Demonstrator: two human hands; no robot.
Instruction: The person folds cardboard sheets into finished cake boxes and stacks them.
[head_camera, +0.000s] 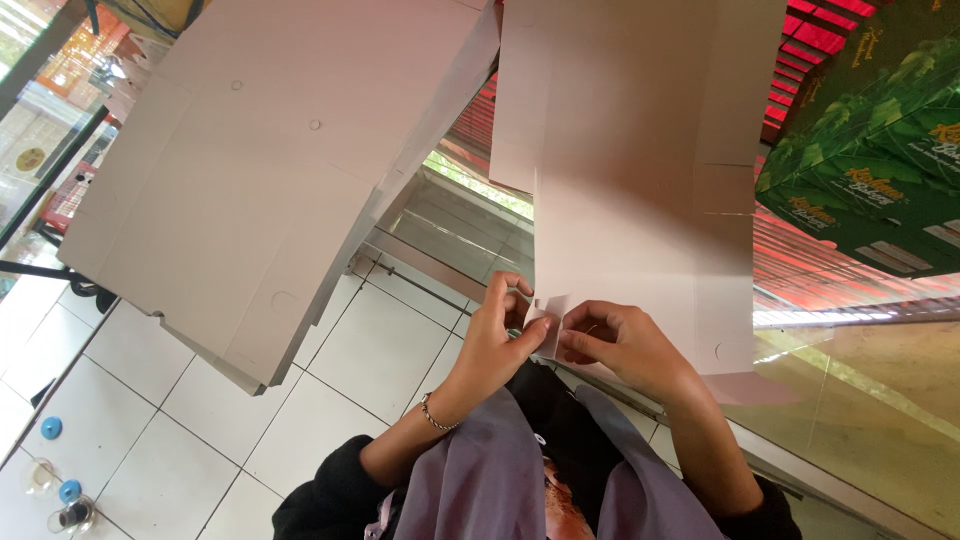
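A flat, unfolded white cardboard box blank (630, 190) lies in front of me, its near edge at my hands. My left hand (497, 338) pinches a small corner flap (547, 322) of the blank between thumb and fingers. My right hand (622, 345) grips the same near edge just to the right, fingers curled over the card. A thin bracelet (433, 414) sits on my left wrist. My purple and black clothing fills the bottom of the view.
A stack of flat white cardboard blanks (250, 190) lies to the left over the white tiled floor (370, 350). Green printed boxes (880, 150) stand at the right. Small blue caps and a glass (62, 500) sit on the floor at bottom left.
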